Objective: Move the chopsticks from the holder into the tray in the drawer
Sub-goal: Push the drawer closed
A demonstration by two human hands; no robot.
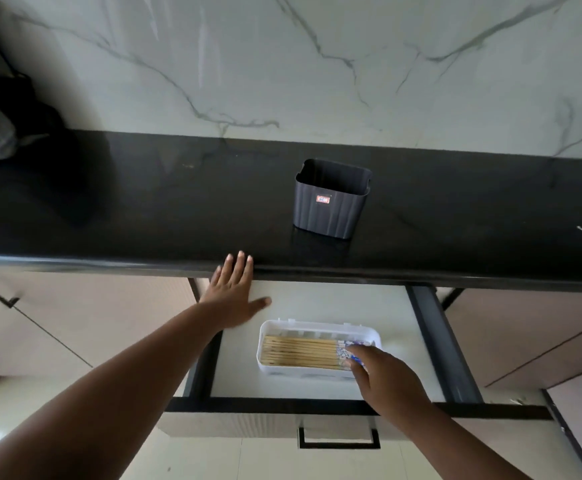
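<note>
From the head camera, the chopsticks (pixel 300 353) lie flat in the white tray (pixel 320 325) in the open drawer (pixel 317 299). The right hand (pixel 384 377) touches their blue ends with loose fingers. The left hand (pixel 235 294) is spread flat by the worktop (pixel 144 202) edge. The dark holder (pixel 331 200) stands on the worktop.

Two bare forearms, no sleeves anywhere along their visible length. No rings, watch or bands on left hand (pixel 235 292) or right hand (pixel 384 379). Short, unpainted nails on left fingers (pixel 240 259); arms slender, hands broad.
</note>
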